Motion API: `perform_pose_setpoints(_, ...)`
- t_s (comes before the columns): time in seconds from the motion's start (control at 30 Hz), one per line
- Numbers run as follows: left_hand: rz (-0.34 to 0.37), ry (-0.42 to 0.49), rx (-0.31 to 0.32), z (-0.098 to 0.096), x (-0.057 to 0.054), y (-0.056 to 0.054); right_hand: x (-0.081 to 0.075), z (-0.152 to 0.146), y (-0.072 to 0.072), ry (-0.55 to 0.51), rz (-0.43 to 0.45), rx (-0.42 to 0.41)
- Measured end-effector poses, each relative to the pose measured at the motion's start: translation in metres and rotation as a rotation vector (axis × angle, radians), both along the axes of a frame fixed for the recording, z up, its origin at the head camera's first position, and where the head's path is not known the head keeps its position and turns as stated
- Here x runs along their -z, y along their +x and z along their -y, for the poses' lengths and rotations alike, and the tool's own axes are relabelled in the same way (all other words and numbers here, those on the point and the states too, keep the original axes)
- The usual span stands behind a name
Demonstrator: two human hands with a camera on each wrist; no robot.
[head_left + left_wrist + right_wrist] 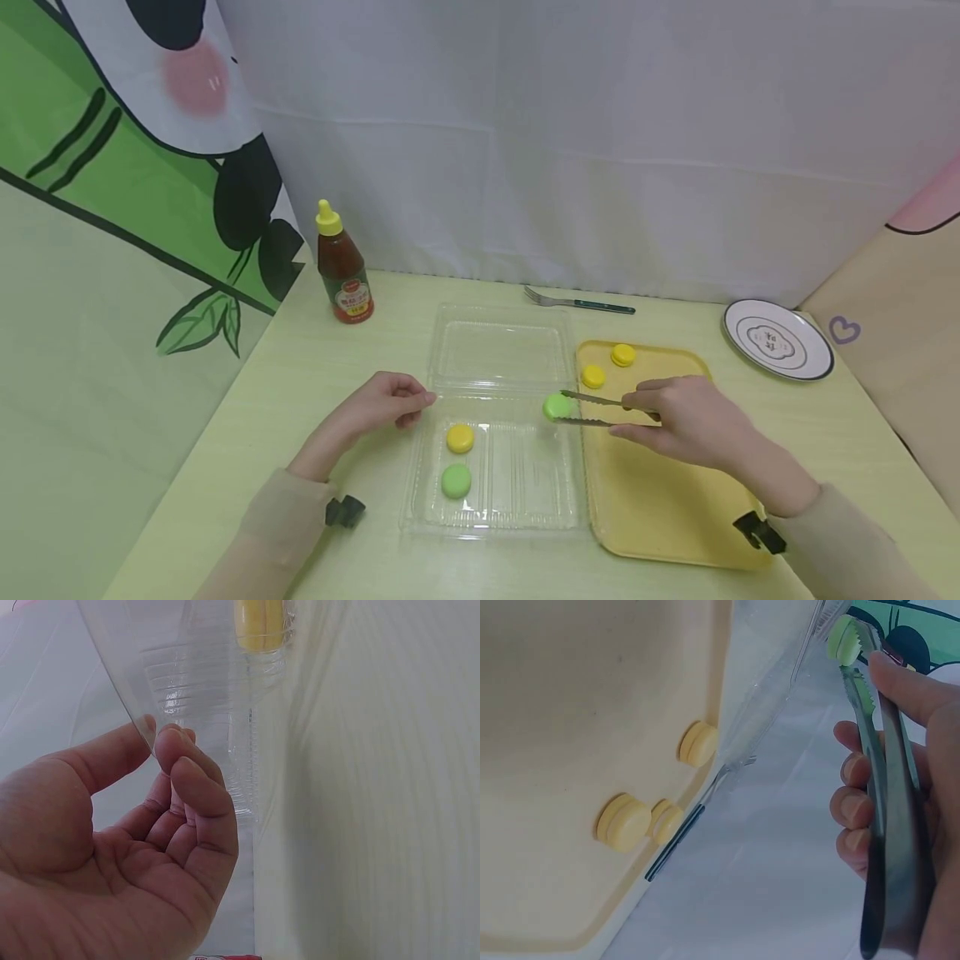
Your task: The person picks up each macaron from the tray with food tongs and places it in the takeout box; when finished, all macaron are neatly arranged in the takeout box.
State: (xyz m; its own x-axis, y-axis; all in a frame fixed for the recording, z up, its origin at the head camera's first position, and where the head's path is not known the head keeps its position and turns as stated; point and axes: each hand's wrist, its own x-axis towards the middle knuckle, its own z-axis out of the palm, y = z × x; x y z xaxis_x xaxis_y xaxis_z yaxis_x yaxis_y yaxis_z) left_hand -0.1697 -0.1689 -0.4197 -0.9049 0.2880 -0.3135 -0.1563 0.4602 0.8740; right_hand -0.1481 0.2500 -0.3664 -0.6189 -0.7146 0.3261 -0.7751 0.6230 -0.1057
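My left hand (382, 404) pinches the left edge of a clear plastic clamshell box (525, 492), whose lid lies folded back. In the box's left part sit a yellow macaron (460, 438) and a green macaron (456, 481). Metal tongs (900, 847) are gripped in my right hand (693, 421), and their serrated tips hold another green macaron (557, 407) above the box's right side. On the yellow tray (675, 517), the head view has two yellow macarons near the far left corner; the right wrist view has a third yellow macaron (622, 822).
Behind the box lies a fork (603, 307) with a dark green handle. A sauce bottle (345, 279) with a yellow cap stands at the back left. One white plate (780, 337) with a dark rim is at the back right. A pale curtain (600, 167) borders the table.
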Motion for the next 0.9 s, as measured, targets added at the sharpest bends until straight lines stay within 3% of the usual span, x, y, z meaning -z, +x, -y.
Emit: perform_pose_setpoints(0.9,0.001,-0.020,-0.006,0.000,0.000,0.000,0.013,0.038,-0.005,0.063,0.082,-0.047)
